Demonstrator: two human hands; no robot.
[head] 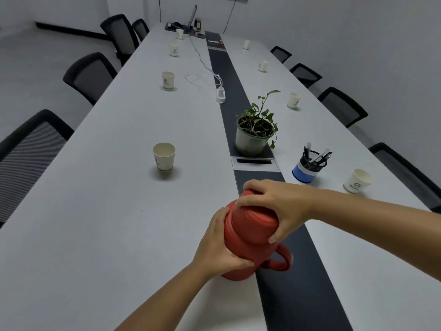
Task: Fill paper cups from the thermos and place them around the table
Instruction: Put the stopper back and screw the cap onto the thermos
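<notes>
Eight cups stand on the desk (119, 187): four down the left (164, 156) (168, 80) (174, 49) (179, 33), four down the right (357, 181) (293, 100) (262, 65) (246, 44). One red thermos (250, 237), two hands on it (218, 249) (274, 206). One potted plant (254, 134), one pen holder (309, 167), one laptop (192, 16). Nine chairs show, five left (28, 149), four right (341, 106).

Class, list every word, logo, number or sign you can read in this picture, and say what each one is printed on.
"S": a logo like this letter on the paper cup at near right; the line beneath it is too blurred to read.
Same logo on the cup at mid left; small print unreadable.
Farther cups: marks too small to read.
Red thermos, pen holder, plant pot: no text visible.
</notes>
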